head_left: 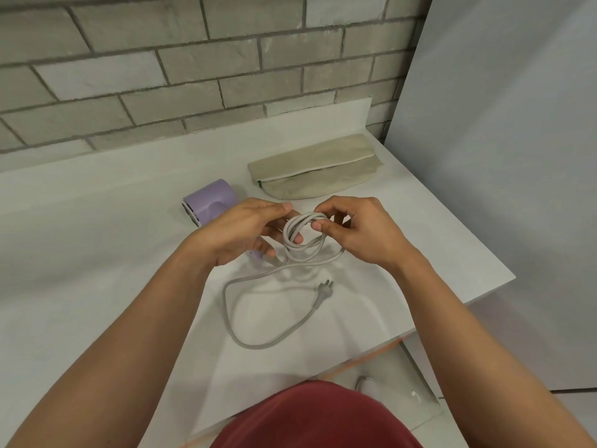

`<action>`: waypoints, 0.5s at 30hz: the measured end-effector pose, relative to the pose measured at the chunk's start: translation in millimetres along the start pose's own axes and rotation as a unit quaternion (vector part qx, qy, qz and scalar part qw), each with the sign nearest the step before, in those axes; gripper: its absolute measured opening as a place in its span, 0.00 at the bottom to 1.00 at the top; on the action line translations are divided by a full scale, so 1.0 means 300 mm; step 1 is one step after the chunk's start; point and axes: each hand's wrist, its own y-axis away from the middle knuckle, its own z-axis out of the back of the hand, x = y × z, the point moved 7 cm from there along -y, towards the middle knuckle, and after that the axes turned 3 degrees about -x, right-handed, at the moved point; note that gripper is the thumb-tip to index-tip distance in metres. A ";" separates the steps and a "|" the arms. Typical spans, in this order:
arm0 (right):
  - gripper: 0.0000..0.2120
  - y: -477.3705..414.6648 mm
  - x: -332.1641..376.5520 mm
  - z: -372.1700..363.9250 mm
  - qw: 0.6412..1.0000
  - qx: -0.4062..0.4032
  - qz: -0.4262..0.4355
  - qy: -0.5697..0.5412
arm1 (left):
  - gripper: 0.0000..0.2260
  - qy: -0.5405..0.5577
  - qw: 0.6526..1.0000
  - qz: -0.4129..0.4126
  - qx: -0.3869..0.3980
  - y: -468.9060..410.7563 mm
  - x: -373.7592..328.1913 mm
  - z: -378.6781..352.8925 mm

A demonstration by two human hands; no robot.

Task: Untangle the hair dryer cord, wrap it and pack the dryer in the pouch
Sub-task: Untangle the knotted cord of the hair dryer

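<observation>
A lilac hair dryer [209, 202] lies on the white counter [97, 253], its handle mostly hidden under my left hand [245, 234]. Its grey cord [255, 345] forms a tangled bunch of loops between my hands, then trails in a wide loop toward me and ends in a plug [324, 287] flat on the counter. My left hand holds the left side of the bunch with fingers through the loops. My right hand [358, 234] pinches the top right of the bunch between thumb and fingers. A beige zip pouch [316, 169] lies behind, zip partly open.
A grey brick wall runs along the back of the counter. The counter's right edge drops off just past the pouch and my right wrist, with a pale wall panel beyond. The near counter edge is close to my red-clothed body.
</observation>
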 end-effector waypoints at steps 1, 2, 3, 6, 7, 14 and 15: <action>0.01 -0.001 -0.002 0.000 1.000 -0.001 -0.002 -0.006 | 0.14 0.010 1.000 0.009 0.007 -0.001 0.008 0.005; 0.01 -0.002 -0.004 -0.001 1.000 0.000 -0.003 -0.009 | 0.12 0.006 1.000 0.013 0.015 -0.002 0.012 0.008; 0.02 -0.003 -0.004 -0.001 1.000 0.002 -0.001 -0.010 | 0.10 -0.003 1.000 0.013 0.025 0.000 0.013 0.005; 0.03 -0.010 -0.007 0.005 1.000 -0.004 0.001 -0.006 | 0.08 0.000 0.999 0.011 0.034 -0.001 0.009 -0.006; 0.03 -0.013 -0.009 0.007 1.000 -0.004 -0.003 -0.010 | 0.07 0.000 1.000 0.008 0.026 -0.005 0.009 -0.006; 0.06 -0.006 -0.023 -0.005 0.984 0.023 -0.091 -0.154 | 0.07 -0.081 0.982 -0.076 -0.156 -0.025 -0.002 0.015; 0.06 -0.002 -0.023 -0.007 0.979 0.032 -0.105 -0.172 | 0.07 -0.084 0.976 -0.090 -0.179 -0.022 0.001 0.023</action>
